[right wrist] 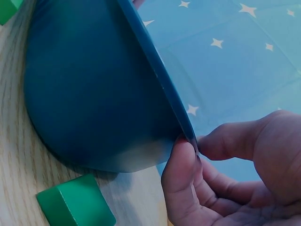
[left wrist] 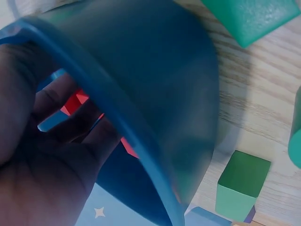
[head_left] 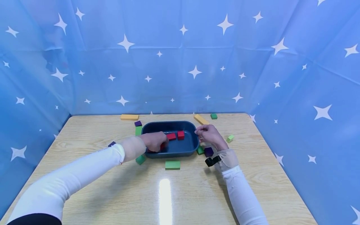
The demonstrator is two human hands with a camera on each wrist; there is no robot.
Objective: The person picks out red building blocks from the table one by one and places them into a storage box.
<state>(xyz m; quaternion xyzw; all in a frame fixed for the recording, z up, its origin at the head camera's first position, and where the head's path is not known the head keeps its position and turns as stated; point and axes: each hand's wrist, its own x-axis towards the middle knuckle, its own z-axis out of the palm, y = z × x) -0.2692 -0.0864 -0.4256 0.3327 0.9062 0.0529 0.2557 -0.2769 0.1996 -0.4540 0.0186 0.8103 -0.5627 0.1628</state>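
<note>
A dark blue oval plastic tub [head_left: 184,149] stands on the table with red blocks inside. My left hand [head_left: 154,141] reaches over its left end, fingers curled down round a red block [head_left: 162,146] that they partly cover. Further along the tub floor lie a second red block [head_left: 171,136] and a red cube [head_left: 181,135]. In the left wrist view the tub's rim [left wrist: 101,89] crosses in front of the fingers, hiding their tips. At the opposite end my right hand [head_left: 209,135] pinches the rim [right wrist: 171,96] between thumb and forefinger.
Around the tub lie a green block [head_left: 172,165] in front, a teal-green block [head_left: 140,159], a purple block [head_left: 208,152] beside a green one [head_left: 200,150], and yellow planks [head_left: 129,117] behind. A small light-green block [head_left: 230,138] sits farther right. Starry blue cloth [head_left: 180,78] hangs around the table.
</note>
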